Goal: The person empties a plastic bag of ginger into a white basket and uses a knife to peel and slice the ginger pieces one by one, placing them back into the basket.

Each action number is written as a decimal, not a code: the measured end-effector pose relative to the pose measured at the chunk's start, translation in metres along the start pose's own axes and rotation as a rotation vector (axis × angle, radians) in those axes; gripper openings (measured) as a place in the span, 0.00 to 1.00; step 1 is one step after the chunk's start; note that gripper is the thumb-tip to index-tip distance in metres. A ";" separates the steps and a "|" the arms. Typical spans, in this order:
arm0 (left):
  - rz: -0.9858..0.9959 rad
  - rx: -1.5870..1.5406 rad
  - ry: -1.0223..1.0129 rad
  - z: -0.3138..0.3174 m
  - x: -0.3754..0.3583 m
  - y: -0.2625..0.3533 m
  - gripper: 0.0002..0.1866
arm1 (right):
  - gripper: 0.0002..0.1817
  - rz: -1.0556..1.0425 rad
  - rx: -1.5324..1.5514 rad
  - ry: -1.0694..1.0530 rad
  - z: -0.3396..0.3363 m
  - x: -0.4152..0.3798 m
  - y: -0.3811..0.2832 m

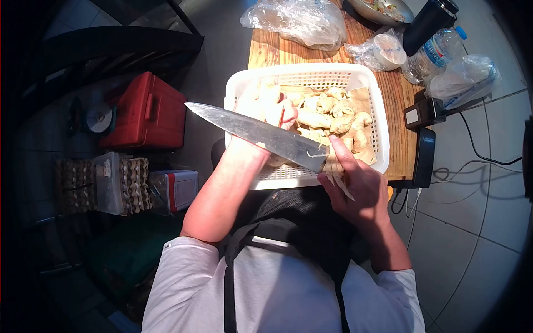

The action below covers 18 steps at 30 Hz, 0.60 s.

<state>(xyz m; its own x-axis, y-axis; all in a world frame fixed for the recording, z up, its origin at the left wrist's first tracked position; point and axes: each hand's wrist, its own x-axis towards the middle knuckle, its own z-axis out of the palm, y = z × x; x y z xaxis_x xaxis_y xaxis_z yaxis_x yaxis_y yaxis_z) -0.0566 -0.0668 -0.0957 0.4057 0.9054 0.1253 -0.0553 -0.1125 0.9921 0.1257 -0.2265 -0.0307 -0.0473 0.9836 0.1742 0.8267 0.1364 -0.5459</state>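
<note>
My right hand [360,186] is closed around the handle end of a large kitchen knife [250,133]. Its broad blade points up and to the left, passing over my left forearm. Pale, frayed strips hang by the knife's handle. Beyond the blade, my left hand [280,111] reaches into a white plastic basket [302,67], its fingers curled. Strong glare and the knife hide what it grips. Several knobbly pieces of ginger root [327,114] lie in the basket to the right of my left hand, on brown paper.
Under the basket is a wooden table [397,105]. Plastic bags [300,22], a pan [383,8], a dark flask [430,25] and a water bottle [436,55] stand around its far side. Cables run at the right. On the left are a red cooler box [147,114] and egg trays [135,183].
</note>
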 end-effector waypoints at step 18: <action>0.012 -0.166 0.015 0.011 -0.011 0.005 0.17 | 0.33 0.075 0.104 -0.088 -0.003 -0.001 -0.006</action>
<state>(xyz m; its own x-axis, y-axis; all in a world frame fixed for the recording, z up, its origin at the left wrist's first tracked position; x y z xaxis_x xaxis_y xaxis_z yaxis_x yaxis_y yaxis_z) -0.0508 -0.0816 -0.0925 0.3905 0.9105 0.1360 -0.2104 -0.0556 0.9760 0.1223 -0.2288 -0.0251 -0.0406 0.9974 0.0601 0.7676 0.0696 -0.6371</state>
